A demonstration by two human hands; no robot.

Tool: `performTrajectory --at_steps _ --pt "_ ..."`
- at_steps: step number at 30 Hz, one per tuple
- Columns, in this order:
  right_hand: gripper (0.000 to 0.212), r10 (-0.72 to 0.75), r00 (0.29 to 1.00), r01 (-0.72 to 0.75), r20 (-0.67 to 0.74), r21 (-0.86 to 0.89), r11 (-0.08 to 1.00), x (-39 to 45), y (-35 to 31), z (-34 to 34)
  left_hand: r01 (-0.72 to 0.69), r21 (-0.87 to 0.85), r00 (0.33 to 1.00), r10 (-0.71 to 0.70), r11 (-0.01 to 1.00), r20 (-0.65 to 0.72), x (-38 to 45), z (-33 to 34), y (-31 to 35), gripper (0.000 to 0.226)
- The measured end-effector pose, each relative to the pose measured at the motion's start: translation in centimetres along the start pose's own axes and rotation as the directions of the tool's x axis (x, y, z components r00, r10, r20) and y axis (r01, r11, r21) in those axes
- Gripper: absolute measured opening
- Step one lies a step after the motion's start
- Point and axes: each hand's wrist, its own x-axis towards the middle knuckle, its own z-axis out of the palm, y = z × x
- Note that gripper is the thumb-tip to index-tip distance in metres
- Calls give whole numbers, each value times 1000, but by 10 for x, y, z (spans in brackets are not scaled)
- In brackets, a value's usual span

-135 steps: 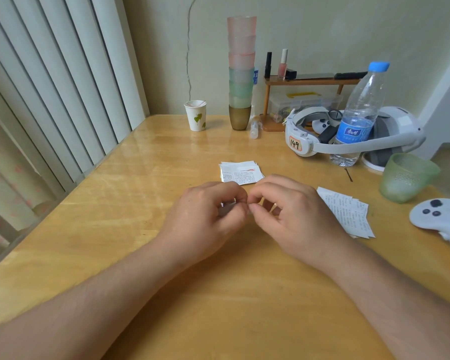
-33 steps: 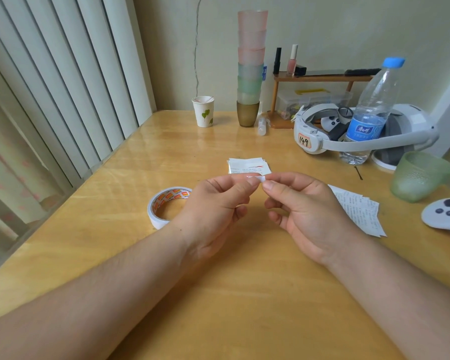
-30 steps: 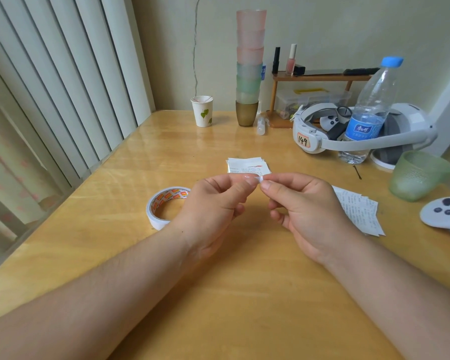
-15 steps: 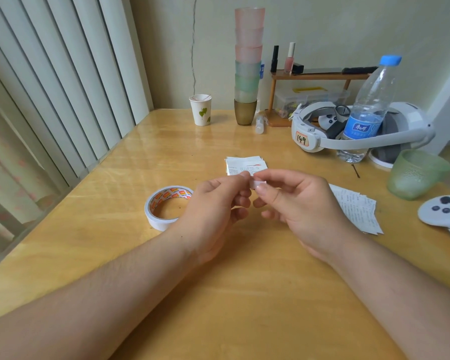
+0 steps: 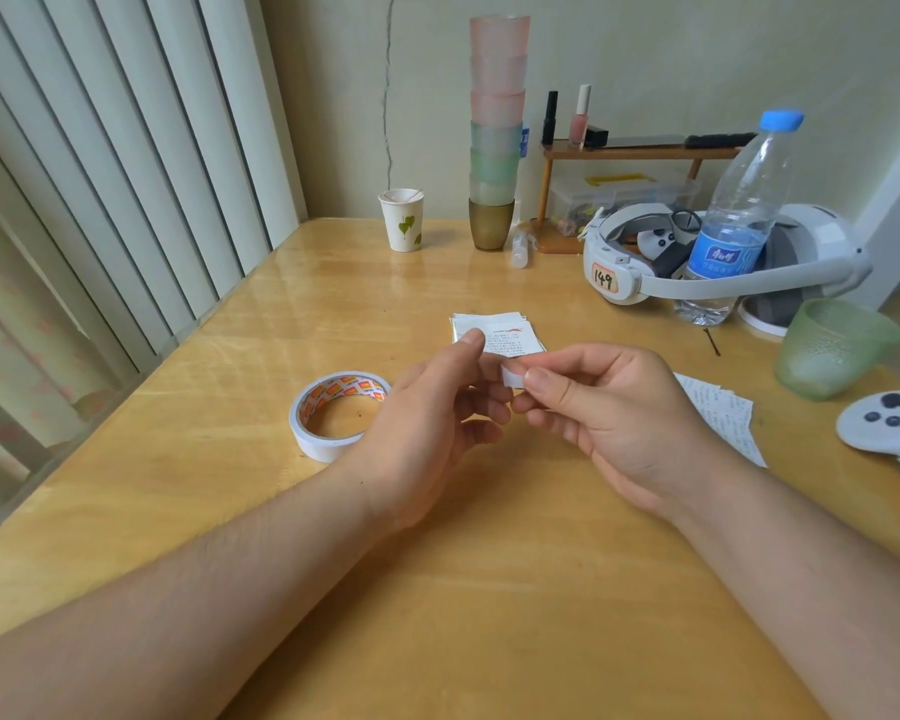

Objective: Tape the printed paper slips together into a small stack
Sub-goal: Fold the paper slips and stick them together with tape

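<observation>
Right hand pinches a small white tape piece between thumb and forefinger, above the counter; left hand just beside it, fingers curled, forefinger tip raised near the piece; can't tell if it touches or holds the tape; left fingertips partly hidden.

Slip stack: thin white rectangles, fine print with a red mark on top, edges slightly fanned; lies flat on the counter just beyond both hands. Loose slips: same printed paper, overlapping, flat, right of the right hand and partly hidden by it.

Tape roll: white ring, orange-patterned inner core, lying flat just left of the left hand.

Counter: glossy yellow wood, visible grain. Frosted green cup, pebbled texture, far right of the right hand.
</observation>
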Motion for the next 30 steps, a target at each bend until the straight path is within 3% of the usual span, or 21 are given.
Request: performTrajectory --at_steps 7,11,18,27,30 --pt "5 -140 987 124 -76 -187 975 0 0 -1 33 -40 999 -32 999 29 -3 1 -1 55" --pt "14 -210 974 182 -87 -260 948 0 -1 0 26 -1 997 -26 1000 70 -4 3 1 57" --pt "11 -262 963 223 -57 -374 900 1 1 -4 46 20 993 -47 999 109 -7 5 2 59" --pt "17 -282 959 263 -4 -353 898 5 4 -7 284 -263 955 -246 922 167 -7 3 16 72" --pt "40 -274 962 264 20 -335 904 4 0 -8 300 -288 949 -252 910 191 -7 1 17 77"
